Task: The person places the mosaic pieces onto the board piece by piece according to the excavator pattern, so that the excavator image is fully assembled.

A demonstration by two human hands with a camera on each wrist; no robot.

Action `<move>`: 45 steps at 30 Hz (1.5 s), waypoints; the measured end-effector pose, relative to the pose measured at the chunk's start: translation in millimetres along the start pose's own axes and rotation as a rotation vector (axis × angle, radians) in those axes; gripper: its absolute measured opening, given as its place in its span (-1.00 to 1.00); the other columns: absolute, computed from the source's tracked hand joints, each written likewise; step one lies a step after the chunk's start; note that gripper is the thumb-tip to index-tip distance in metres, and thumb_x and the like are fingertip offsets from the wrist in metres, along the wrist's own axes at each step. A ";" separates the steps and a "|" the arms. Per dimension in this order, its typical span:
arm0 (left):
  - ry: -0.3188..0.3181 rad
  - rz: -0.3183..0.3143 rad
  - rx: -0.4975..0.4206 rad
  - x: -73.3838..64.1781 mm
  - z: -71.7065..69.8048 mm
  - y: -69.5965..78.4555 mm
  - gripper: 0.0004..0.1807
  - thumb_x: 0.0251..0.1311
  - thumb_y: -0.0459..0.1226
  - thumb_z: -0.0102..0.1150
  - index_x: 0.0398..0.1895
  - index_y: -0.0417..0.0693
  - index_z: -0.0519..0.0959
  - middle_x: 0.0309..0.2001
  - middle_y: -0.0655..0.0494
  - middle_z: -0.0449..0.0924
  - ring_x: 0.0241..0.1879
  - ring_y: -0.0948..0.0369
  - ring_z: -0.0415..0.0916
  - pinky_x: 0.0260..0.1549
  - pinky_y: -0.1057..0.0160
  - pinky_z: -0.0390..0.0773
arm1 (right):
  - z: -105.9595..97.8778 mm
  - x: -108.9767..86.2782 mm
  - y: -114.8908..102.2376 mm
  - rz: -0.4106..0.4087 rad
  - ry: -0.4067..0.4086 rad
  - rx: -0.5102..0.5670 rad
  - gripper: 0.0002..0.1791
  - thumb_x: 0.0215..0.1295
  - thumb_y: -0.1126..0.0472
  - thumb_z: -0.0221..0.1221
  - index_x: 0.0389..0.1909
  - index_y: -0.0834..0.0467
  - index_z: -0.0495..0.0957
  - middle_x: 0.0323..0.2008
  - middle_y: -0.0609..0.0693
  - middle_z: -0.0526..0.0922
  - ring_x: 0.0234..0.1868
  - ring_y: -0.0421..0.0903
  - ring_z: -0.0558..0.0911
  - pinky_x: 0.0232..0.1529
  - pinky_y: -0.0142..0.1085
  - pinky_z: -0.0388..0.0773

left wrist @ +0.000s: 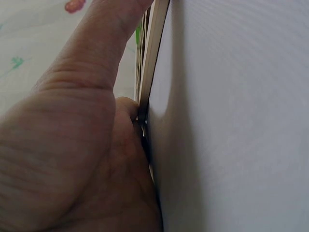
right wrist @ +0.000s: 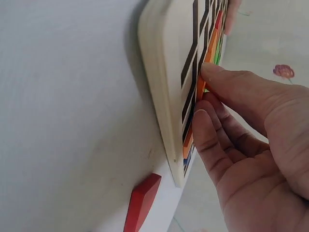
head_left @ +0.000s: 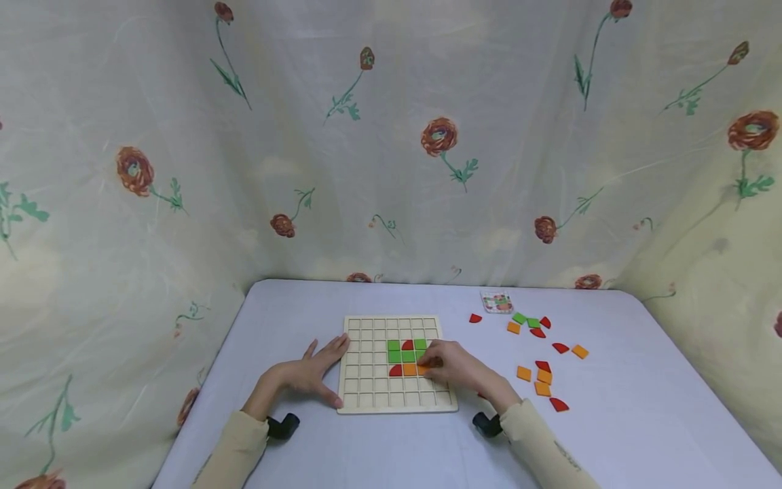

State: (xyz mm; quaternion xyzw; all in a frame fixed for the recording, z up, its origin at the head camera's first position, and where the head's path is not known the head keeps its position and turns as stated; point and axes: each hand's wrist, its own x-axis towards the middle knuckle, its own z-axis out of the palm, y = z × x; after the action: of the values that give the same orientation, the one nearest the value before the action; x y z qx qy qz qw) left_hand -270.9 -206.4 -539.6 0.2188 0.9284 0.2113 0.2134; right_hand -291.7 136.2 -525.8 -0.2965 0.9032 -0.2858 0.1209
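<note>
Head view: grid board is braced by the flat, spread left hand at its left edge; right hand pinches an orange tile over a cell, and a skewed tile may jam on the ribs.

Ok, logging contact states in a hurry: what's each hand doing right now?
Left hand: open, fingers flat against the grid board edge.
Right hand: fingertips pinching an orange tile on the board.
</note>
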 end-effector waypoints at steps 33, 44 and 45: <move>-0.006 -0.013 -0.001 0.8 2.4 -1.1 0.45 -0.30 0.33 0.42 0.56 0.02 -0.25 0.57 0.17 -0.43 0.56 0.16 -0.46 0.45 -0.12 -0.50 | -19.4 -51.9 45.4 0.225 0.048 0.098 -0.80 0.15 0.17 0.35 -0.20 0.02 0.61 -0.35 -0.12 0.56 -0.31 -0.15 0.48 -0.37 -0.43 0.52; 0.000 0.006 -0.014 0.6 0.6 -2.8 0.44 -0.30 0.32 0.42 0.56 0.00 -0.24 0.58 0.15 -0.42 0.56 0.14 -0.46 0.44 -0.14 -0.52 | -16.8 -41.4 29.9 0.178 0.085 0.077 -0.79 0.14 0.13 0.36 -0.22 0.04 0.60 -0.39 -0.15 0.57 -0.34 -0.18 0.49 -0.36 -0.46 0.51; -0.001 0.005 -0.012 0.6 0.6 -2.5 0.44 -0.30 0.32 0.42 0.56 0.00 -0.24 0.58 0.15 -0.42 0.56 0.14 -0.46 0.44 -0.14 -0.52 | -16.0 -39.6 27.7 0.159 0.083 0.082 -0.79 0.15 0.13 0.36 -0.22 0.04 0.60 -0.38 -0.15 0.57 -0.33 -0.18 0.50 -0.35 -0.46 0.51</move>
State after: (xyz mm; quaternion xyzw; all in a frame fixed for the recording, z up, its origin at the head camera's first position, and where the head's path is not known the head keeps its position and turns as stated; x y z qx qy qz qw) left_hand -271.8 -208.0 -541.5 0.2200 0.9264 0.2175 0.2147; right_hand -279.4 185.6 -527.2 -0.2064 0.9157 -0.3241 0.1179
